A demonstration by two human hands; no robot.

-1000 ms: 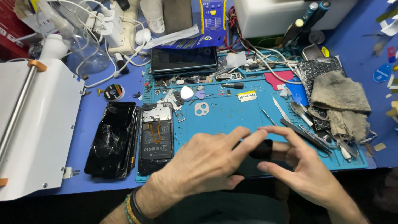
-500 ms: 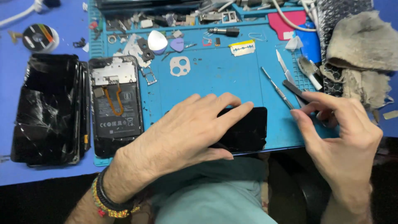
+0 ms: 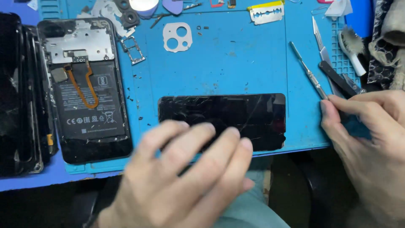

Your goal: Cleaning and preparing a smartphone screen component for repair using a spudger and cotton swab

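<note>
A cracked black phone screen lies flat near the front edge of the blue work mat. My left hand, blurred, hovers palm down over its near left part with fingers stretched out and holding nothing. My right hand is at the right; its thumb and forefinger pinch the near end of a thin metal screwdriver that lies slanted on the mat.
An opened phone with battery and orange flex showing lies at the left, beside cracked black panels. On the mat are a grey camera bezel, a razor blade, a scalpel, a black-handled tool, a brush and a cloth.
The view has closed in on the mat. My left hand has slid back off the screen toward me. My right hand has closed its fingertips on the screwdriver's end.
</note>
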